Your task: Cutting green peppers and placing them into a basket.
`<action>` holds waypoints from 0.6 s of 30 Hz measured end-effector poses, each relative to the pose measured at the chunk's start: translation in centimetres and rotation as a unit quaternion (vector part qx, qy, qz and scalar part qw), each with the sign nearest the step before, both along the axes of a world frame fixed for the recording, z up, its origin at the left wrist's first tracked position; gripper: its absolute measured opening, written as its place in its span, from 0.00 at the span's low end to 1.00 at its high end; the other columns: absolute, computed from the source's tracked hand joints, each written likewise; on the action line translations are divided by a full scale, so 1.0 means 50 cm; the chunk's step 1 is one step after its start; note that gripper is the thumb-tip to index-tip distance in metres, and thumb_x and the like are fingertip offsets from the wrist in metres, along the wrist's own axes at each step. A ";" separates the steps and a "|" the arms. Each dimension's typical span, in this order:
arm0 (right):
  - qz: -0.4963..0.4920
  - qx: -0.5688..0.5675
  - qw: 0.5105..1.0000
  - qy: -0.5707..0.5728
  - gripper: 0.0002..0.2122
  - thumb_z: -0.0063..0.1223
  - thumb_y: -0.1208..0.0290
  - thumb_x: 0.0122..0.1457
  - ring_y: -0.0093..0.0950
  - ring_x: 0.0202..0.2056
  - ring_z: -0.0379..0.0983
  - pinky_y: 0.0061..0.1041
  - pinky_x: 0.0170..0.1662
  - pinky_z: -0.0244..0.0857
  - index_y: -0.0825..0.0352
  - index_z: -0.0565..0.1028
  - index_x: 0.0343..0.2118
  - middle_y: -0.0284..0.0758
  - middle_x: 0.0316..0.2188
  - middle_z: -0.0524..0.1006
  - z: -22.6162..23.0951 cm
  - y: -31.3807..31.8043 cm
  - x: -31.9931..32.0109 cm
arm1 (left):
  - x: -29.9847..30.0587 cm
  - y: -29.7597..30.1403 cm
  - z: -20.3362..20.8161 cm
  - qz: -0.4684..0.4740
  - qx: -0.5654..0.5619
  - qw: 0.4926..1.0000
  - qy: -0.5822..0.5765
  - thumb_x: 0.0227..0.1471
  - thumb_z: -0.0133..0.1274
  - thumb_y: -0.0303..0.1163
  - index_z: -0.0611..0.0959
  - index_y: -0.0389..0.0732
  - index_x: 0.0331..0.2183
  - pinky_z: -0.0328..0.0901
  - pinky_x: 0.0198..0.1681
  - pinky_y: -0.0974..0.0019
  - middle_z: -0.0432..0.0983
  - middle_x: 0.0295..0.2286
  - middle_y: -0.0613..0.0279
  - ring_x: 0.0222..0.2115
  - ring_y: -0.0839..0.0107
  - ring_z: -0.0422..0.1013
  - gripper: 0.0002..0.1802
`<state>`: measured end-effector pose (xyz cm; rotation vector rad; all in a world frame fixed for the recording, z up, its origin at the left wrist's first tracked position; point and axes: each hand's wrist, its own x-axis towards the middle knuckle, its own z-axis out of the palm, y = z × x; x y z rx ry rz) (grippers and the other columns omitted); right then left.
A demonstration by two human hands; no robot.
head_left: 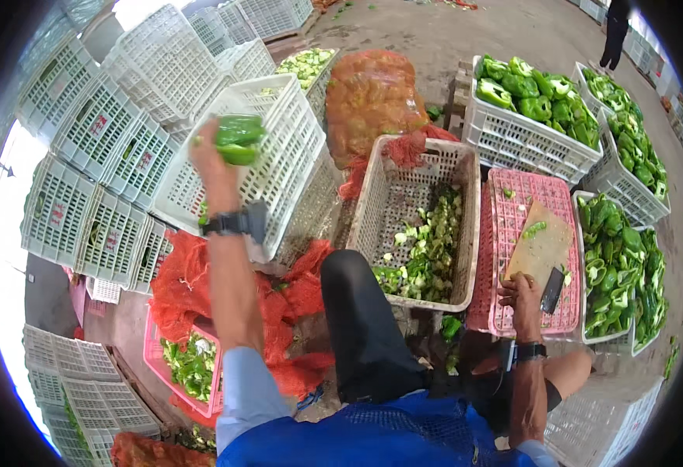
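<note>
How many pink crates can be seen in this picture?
2. One pink crate lies upside down at the right, under the cutting board near the right hand. The other is lower left, holding green scraps. More may be hidden.

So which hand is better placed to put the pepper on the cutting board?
Probably the left hand: it already holds the green pepper, raised over a white crate. The right hand rests on the knife beside the board, so it is occupied.
</note>
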<state>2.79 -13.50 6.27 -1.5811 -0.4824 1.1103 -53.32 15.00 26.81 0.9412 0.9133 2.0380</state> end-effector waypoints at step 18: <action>-0.209 0.068 0.975 0.033 0.13 0.53 0.62 0.64 0.24 0.22 0.70 0.23 0.22 0.67 0.68 0.69 0.37 0.34 0.24 0.72 -0.086 -0.167 0.181 | 0.518 -0.242 -0.061 -0.348 -0.114 0.735 0.571 0.52 0.59 0.34 0.78 0.32 0.50 0.71 0.44 0.63 0.81 0.37 0.50 0.38 0.64 0.78 0.25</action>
